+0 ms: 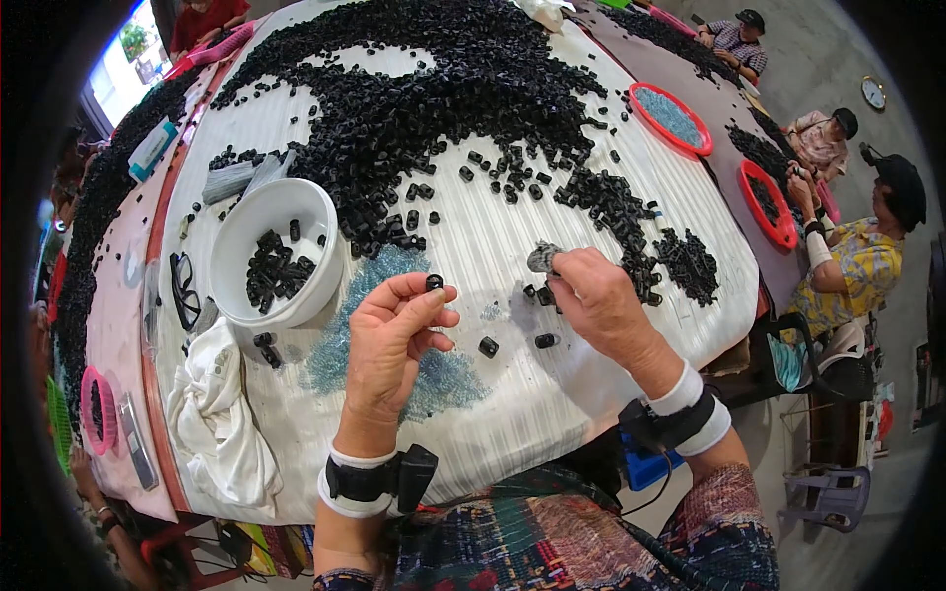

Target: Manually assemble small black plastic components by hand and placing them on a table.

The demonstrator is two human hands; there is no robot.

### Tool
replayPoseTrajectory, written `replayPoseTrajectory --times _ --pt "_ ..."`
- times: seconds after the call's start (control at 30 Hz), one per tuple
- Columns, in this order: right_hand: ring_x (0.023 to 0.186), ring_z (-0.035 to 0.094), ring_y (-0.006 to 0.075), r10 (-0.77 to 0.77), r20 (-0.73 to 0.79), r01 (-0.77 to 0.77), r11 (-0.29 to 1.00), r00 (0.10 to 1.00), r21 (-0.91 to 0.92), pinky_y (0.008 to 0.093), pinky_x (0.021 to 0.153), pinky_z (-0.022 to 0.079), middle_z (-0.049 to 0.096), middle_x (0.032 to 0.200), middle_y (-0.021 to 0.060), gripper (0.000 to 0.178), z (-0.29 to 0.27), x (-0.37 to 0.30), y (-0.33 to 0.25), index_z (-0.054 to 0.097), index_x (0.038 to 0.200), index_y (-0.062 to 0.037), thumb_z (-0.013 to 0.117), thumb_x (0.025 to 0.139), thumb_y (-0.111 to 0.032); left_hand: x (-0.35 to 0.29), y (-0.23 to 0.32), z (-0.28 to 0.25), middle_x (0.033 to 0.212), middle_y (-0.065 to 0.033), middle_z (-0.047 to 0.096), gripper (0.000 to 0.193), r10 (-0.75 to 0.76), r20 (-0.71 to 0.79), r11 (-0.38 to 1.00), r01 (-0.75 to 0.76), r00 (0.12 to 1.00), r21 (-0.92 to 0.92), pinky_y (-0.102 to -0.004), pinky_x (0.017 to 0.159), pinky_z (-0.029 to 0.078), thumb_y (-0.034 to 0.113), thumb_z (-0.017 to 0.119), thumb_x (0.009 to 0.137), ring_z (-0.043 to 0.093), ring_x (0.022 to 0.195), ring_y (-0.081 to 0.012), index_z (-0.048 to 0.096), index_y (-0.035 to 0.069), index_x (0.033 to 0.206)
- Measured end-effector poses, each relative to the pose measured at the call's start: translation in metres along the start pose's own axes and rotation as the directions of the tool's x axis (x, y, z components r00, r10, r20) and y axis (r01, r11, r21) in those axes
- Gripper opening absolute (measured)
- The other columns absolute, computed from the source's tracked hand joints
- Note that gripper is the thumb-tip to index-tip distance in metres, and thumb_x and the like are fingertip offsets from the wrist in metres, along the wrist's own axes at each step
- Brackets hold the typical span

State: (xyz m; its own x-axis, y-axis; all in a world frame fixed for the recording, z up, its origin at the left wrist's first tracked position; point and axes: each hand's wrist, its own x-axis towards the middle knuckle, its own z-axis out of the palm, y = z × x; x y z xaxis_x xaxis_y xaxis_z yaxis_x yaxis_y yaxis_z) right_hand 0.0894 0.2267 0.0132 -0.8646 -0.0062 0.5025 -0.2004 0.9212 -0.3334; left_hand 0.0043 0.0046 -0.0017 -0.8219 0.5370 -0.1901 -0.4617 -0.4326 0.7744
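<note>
My left hand (389, 340) pinches a small black cap (434, 282) between thumb and fingertips, its round opening turned up. Under this hand spreads a pile of tiny translucent blue pieces (340, 345). To the right, my right hand (601, 300) is closed on a small grey flat piece (541, 258), which sticks out past the fingertips; its exact kind is not clear. Two loose black caps (488, 347) lie on the table between my hands. A few more sit beside the right fingers, partly hidden by them.
A white bowl (330, 222) holds black caps at the left. Behind it rises a large heap of black caps (463, 79). Glasses (183, 291) and a white cloth (222, 419) lie at the left. A red tray (705, 148) holds blue pieces. People work at neighbouring tables.
</note>
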Motion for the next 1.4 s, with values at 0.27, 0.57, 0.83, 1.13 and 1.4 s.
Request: replayPoseTrajectory --times 0.27,0.57,0.83,1.13,1.4 --pt "0.075 0.055 0.0261 -0.097 0.048 0.104 0.980 0.994 -0.168 0.0360 0.067 0.046 0.056 0.077 0.0092 0.011 0.014 0.002 0.000 0.057 0.082 -0.0036 0.059 0.071 -0.002 0.000 0.001 0.001 0.091 -0.0127 0.066 0.013 -0.026 -0.009 0.999 0.027 1.000 0.020 -0.0218 0.050 0.054 0.005 0.063 0.084 0.066 0.071 -0.0149 0.060 0.003 0.097" --pt "0.072 0.055 0.0259 -0.044 0.148 0.077 0.972 0.988 -0.224 0.0363 0.066 0.046 0.055 0.073 0.0062 0.012 0.028 0.006 -0.005 0.057 0.082 -0.0063 0.058 0.071 -0.002 0.002 0.001 0.000 0.089 -0.0137 0.067 0.015 -0.040 -0.004 0.999 0.040 0.999 0.001 -0.0229 0.050 0.054 0.002 0.063 0.083 0.066 0.070 -0.0159 0.060 0.003 0.097" --pt "0.069 0.055 0.0283 -0.073 0.084 0.082 0.991 0.994 -0.107 0.0392 0.063 0.045 0.051 0.073 0.0076 0.020 0.029 0.005 -0.012 0.055 0.090 -0.0074 0.057 0.070 0.000 -0.002 -0.002 0.001 0.090 -0.0112 0.067 0.020 -0.040 0.042 0.999 0.039 0.998 0.031 -0.0214 0.053 0.053 0.006 0.067 0.082 0.066 0.072 -0.0142 0.059 -0.002 0.100" --pt "0.077 0.064 0.0194 0.079 -0.085 -0.026 0.869 0.993 0.495 0.0273 0.066 0.051 0.062 0.087 0.0125 0.028 0.011 0.037 -0.064 0.058 0.103 0.0024 0.061 0.076 0.009 -0.007 0.001 0.006 0.084 -0.0073 0.066 0.020 0.007 0.057 0.993 -0.014 0.998 0.119 -0.0213 0.055 0.052 0.006 0.069 0.081 0.065 0.072 -0.0129 0.062 -0.002 0.098" --pt "0.076 0.066 0.0202 0.079 -0.130 -0.015 0.903 0.988 0.430 0.0282 0.065 0.052 0.065 0.087 0.0123 0.027 0.023 0.035 -0.069 0.059 0.102 0.0011 0.063 0.076 0.008 -0.008 0.001 0.010 0.083 -0.0061 0.065 0.019 0.060 0.059 0.982 -0.069 0.996 0.174 -0.0207 0.056 0.051 0.006 0.068 0.081 0.064 0.072 -0.0114 0.062 -0.002 0.096"
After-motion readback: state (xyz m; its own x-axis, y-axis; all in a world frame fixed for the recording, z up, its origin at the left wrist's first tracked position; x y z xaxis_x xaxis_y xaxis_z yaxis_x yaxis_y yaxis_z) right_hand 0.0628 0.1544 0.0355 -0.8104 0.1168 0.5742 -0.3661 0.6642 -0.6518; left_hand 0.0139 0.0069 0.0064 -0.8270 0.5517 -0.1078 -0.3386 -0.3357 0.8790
